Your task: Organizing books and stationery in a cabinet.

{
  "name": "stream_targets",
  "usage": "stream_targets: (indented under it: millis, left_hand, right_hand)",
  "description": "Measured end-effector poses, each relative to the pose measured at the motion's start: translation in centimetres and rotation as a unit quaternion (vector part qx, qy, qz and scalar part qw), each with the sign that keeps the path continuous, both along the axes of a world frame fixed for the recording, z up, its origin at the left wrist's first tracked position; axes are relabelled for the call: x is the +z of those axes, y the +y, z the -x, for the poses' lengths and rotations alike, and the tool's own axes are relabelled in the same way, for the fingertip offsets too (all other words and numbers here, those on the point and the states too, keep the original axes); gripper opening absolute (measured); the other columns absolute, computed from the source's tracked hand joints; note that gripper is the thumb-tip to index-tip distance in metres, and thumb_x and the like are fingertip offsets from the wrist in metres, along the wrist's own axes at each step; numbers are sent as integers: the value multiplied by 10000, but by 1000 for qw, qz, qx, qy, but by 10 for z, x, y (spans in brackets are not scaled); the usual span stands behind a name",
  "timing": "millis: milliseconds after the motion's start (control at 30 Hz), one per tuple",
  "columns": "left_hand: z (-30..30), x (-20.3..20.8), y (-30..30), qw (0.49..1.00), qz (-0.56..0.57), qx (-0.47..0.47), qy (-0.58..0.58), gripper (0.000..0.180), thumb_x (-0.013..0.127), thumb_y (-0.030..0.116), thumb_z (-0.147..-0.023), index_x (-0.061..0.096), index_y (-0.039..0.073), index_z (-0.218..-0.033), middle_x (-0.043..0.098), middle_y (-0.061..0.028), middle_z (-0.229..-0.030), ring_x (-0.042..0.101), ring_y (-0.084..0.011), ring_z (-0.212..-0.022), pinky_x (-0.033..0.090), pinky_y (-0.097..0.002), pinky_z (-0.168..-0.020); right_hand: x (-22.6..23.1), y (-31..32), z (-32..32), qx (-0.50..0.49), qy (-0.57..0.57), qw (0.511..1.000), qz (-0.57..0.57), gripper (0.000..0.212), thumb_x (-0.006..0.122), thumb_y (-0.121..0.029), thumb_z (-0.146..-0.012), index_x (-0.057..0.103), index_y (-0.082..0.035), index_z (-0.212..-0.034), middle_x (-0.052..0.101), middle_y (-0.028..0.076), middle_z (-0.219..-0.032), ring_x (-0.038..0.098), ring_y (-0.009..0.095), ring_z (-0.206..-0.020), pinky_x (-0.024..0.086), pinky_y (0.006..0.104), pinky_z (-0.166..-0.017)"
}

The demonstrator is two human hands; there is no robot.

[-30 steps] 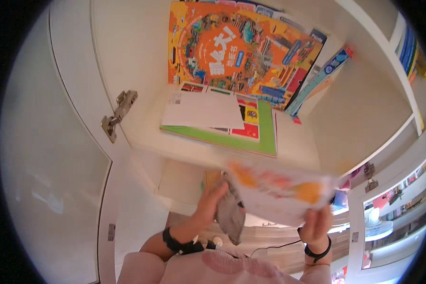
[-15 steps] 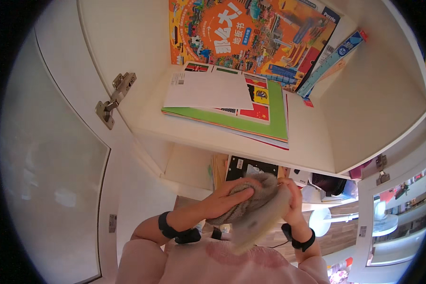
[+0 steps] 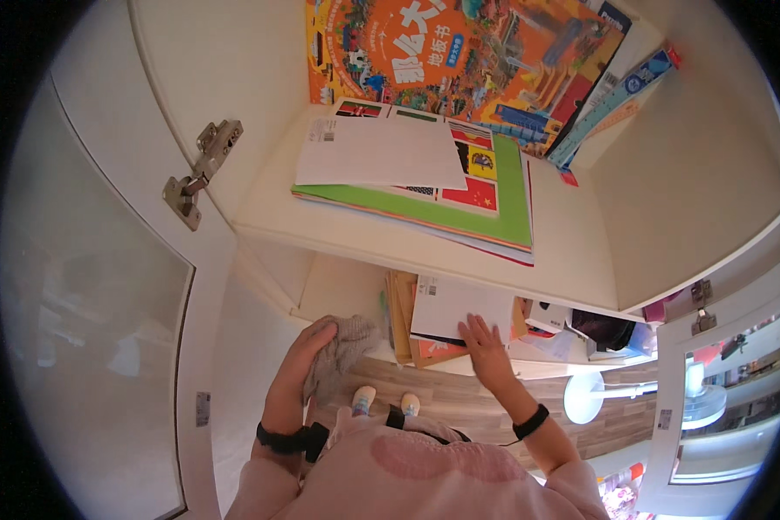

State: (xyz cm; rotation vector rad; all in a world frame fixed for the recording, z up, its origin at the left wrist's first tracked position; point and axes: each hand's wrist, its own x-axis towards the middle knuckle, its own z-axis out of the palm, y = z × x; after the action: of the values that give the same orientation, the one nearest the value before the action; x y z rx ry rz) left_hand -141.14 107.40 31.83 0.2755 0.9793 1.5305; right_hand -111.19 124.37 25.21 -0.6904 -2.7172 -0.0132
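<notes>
My left hand (image 3: 319, 340) is closed round a crumpled grey cloth (image 3: 342, 351), which hangs down in front of the lower shelf. My right hand (image 3: 487, 351) lies with its fingers stretched out on the near edge of a flat white card (image 3: 459, 303). That card rests on a pile in the lower compartment. Under it show a dark edge and a bit of orange and red print, and brown cardboard (image 3: 401, 322) sticks out at its left.
The upper shelf holds a stack of green folders (image 3: 513, 212) with another white card (image 3: 381, 152) on top, an orange illustrated box (image 3: 459, 65) and a slim blue box (image 3: 615, 104). Cabinet doors stand open at left (image 3: 204, 347) and right (image 3: 667, 433). A white fan (image 3: 585, 397) is below right.
The pale flat thing that was held up with the cloth is out of my hands, and a white card now covers the black item below. My left hand moved left with the cloth.
</notes>
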Motion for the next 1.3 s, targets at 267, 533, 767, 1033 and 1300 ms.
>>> stream_targets:
  millis: [267,533,767,1033,1300]
  left_hand:
    - [7,-26,-22,996,20,59,57,363,533,216,-906,527,-43,-1159,606,-116,-1106,589,-183,-1010,462,-285,-889]
    - [-13,31,13,994,-59,-91,-19,338,527,179,-911,523,-49,-1160,607,-117,-1105,596,-181,-997,469,-275,-879]
    - [2,24,-4,995,-63,-72,-21,348,536,179,-909,518,-43,-1177,605,-115,-1106,588,-180,-1013,457,-270,-896]
    - [10,74,-6,865,-256,244,355,298,579,227,-867,570,-5,-1054,547,-103,-1106,517,-213,-1033,403,-339,-908]
    - [-53,148,62,623,-317,258,667,424,734,251,-702,628,119,-1091,546,-129,-1156,511,-367,-1060,381,-437,-931]
  right_hand:
    - [242,-22,76,140,59,985,81,505,674,-121,-778,504,-25,-1243,462,205,-1311,478,351,-1188,417,407,-972]
    - [238,127,208,148,-142,978,47,718,622,-438,-807,401,9,-1323,446,233,-1314,446,355,-1213,369,382,-1012]
    - [255,92,212,140,-231,961,-56,516,593,-323,-757,514,-1,-1152,638,218,-814,615,414,-766,486,502,-718]
    - [316,47,146,84,160,978,102,471,490,-77,-784,419,31,-1236,564,194,-612,586,357,-576,468,416,-531]
    - [287,-52,93,157,200,940,227,424,464,-58,-847,435,39,-1258,618,168,-974,616,222,-866,458,287,-780]
